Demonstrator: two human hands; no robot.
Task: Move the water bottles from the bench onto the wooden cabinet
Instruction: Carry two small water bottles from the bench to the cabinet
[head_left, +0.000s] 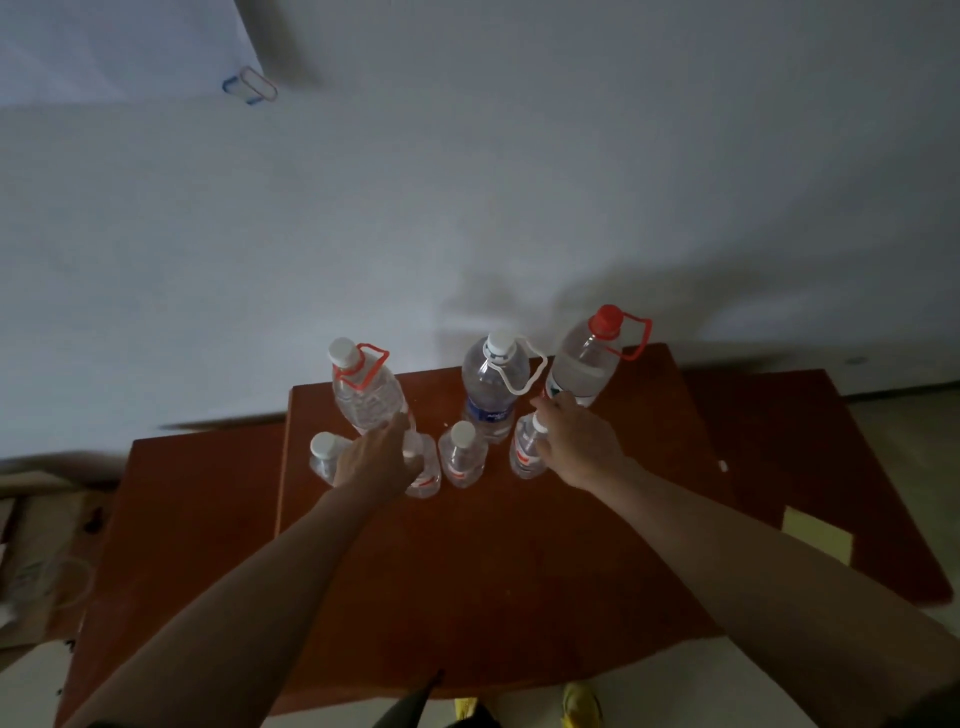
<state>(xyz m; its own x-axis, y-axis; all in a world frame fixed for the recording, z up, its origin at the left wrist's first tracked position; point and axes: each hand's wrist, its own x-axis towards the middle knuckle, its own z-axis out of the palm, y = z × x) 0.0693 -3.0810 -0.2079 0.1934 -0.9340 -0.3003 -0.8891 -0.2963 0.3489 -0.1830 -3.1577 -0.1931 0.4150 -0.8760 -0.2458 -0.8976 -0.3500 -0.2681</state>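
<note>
Now | left hand (371, 460) fingers clasp small bottle (423, 467) | right hand (576, 441) fingers clasp bottle (527, 452)

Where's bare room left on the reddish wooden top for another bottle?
Free: the wide near half of the reddish wooden top, between the forearms. Crowded: the far edge, three large clear handled bottles and four small clear bottles in front. Left hand and right hand are among the small ones.
</note>
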